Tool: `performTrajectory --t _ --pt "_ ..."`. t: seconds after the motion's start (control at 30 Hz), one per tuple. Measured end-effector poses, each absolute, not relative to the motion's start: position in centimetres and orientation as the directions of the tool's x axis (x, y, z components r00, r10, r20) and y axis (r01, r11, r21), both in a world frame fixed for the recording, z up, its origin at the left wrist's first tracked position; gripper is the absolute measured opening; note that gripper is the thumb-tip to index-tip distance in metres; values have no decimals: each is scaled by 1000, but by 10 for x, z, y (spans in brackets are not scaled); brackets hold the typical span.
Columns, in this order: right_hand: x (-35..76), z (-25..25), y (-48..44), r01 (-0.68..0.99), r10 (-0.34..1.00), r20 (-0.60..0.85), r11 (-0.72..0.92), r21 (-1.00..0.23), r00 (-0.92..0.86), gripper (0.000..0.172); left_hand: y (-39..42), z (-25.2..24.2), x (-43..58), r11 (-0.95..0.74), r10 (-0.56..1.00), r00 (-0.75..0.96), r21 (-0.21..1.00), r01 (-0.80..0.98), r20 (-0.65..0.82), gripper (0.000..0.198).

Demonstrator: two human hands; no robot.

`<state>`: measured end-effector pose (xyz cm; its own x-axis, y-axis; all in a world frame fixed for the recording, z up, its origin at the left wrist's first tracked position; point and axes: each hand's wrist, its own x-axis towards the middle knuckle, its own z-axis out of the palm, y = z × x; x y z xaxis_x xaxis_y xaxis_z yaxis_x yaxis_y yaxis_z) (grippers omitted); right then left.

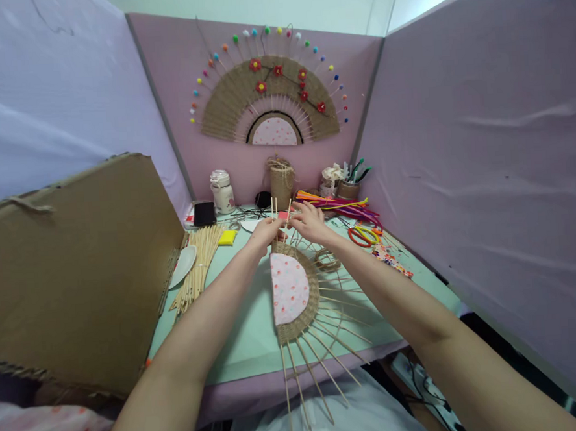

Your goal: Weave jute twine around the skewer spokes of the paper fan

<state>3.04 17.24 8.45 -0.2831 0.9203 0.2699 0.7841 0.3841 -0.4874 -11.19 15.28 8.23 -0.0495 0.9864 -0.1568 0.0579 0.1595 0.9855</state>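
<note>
A half-round fan piece [291, 290] stands out over the table, its pink dotted centre edged by a woven twine band [313, 292]. Thin bamboo sticks [332, 343] fan out from the band towards me and to the right. At the fan's far end, my left hand [268, 235] is closed around the bases of a few upright sticks. Beside it, my right hand [308, 222] has thumb and forefinger pinched near a tilted stick, other fingers raised; what lies in the pinch is too small to make out. Loose twine [327, 260] lies coiled below my right hand.
Left of the fan lie a bundle of bamboo sticks [200, 263], a white dish [182, 266] and a yellow packet [227, 237]. A cardboard panel [77, 274] borders the left. Scissors [365, 237] and coloured pipe cleaners [346, 207] lie right. A finished fan [232, 105] hangs behind.
</note>
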Motion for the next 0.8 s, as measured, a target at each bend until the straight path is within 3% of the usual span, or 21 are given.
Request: performTrajectory --t 0.43,0.8 --pt "34 76 176 736 889 344 448 -508 -303 26 149 80 -110 71 994 -86 997 -7 -71 17" --pt "33 76 176 729 887 342 454 -513 -311 26 152 88 -111 219 970 -97 974 -48 -223 13"
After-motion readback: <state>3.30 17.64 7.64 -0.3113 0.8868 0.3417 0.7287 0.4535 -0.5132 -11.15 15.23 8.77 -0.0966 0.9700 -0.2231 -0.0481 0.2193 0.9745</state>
